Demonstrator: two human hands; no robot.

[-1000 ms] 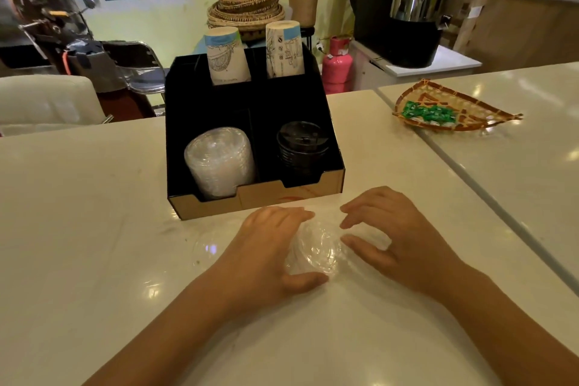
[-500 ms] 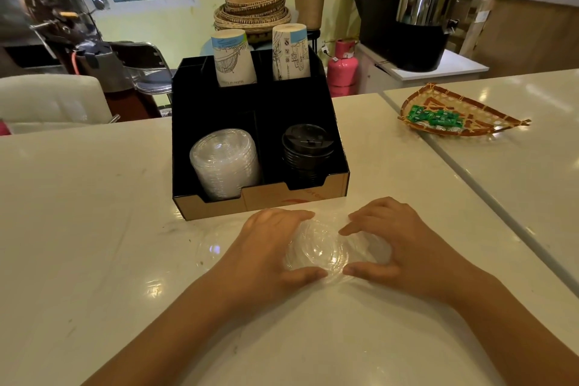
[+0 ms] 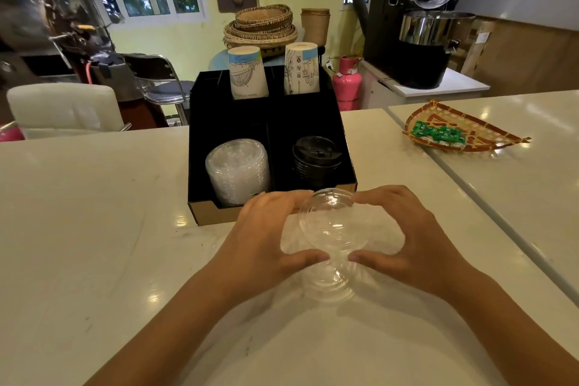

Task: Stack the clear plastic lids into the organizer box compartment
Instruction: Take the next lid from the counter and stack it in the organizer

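A small stack of clear plastic lids (image 3: pixel 332 229) is held between both hands just above the white counter, tilted toward me. My left hand (image 3: pixel 266 235) grips its left edge and my right hand (image 3: pixel 410 238) grips its right edge, thumbs nearly meeting underneath. Straight behind stands the black organizer box (image 3: pixel 269 110). Its front left compartment holds a leaning stack of clear lids (image 3: pixel 238 171). Black lids (image 3: pixel 316 157) fill the front right compartment.
Two upside-down paper cup stacks (image 3: pixel 247 72) (image 3: pixel 301 69) stand in the box's back compartments. A woven tray with green packets (image 3: pixel 454 131) lies on the counter at the right. A seam (image 3: pixel 470 197) splits the counter diagonally. A white chair back (image 3: pixel 62 110) is beyond the far left edge.
Both hands closed in around the clear lids and lifted them off the counter, tilting them up toward the box front.
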